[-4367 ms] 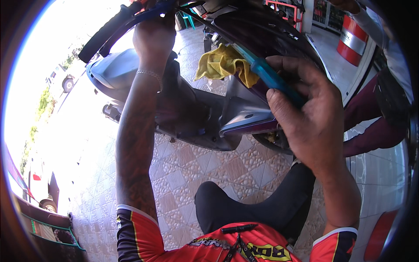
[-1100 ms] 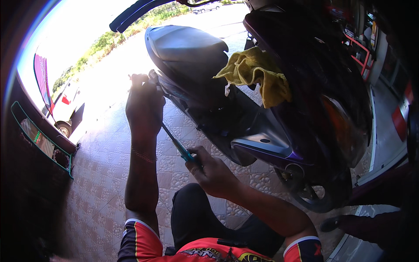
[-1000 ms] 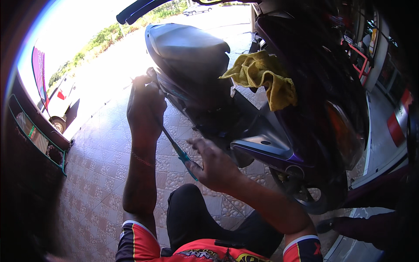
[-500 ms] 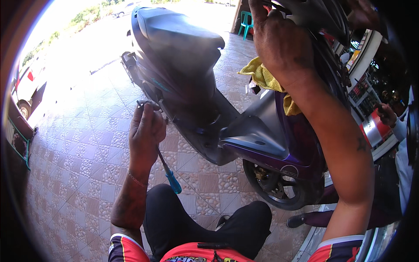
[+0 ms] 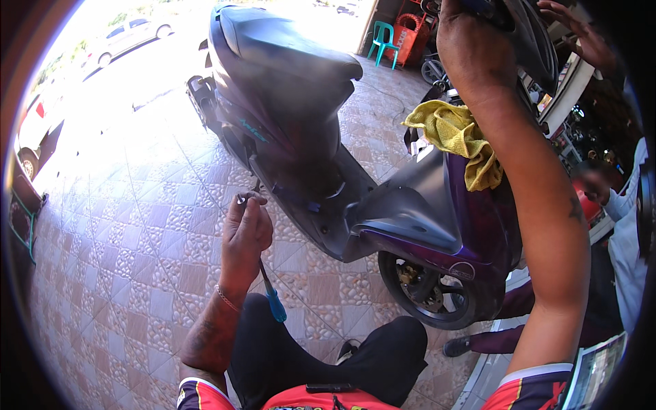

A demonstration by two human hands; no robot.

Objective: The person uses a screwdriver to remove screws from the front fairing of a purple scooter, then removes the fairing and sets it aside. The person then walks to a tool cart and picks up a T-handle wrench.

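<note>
My left hand [image 5: 247, 225] is closed, with the shaft of a screwdriver running down out of it to a blue handle [image 5: 276, 307] below the fist. A small dark tip [image 5: 240, 199] shows at the thumb and forefinger; I cannot make out whether it is a separate piece. My right hand [image 5: 476, 55] reaches up to the front of a dark purple scooter [image 5: 471, 212], beside a black panel [image 5: 536, 48] near the handlebar. Its fingers are mostly cut off by the upper edge. Below that wrist, a yellow cloth [image 5: 451, 133] drapes over the scooter's front.
The scooter's seat [image 5: 273, 41] rises at the far left of its body, its front wheel [image 5: 437, 294] near my knee. At right another person's hand [image 5: 581, 34] is raised near the panel. A green plastic chair [image 5: 383, 44] stands behind, on the tiled floor [image 5: 157, 273].
My left hand has come lower and to the right in view, still with the screwdriver. My right hand and the panel appear further right. The view itself has shifted, showing more of the cloth.
</note>
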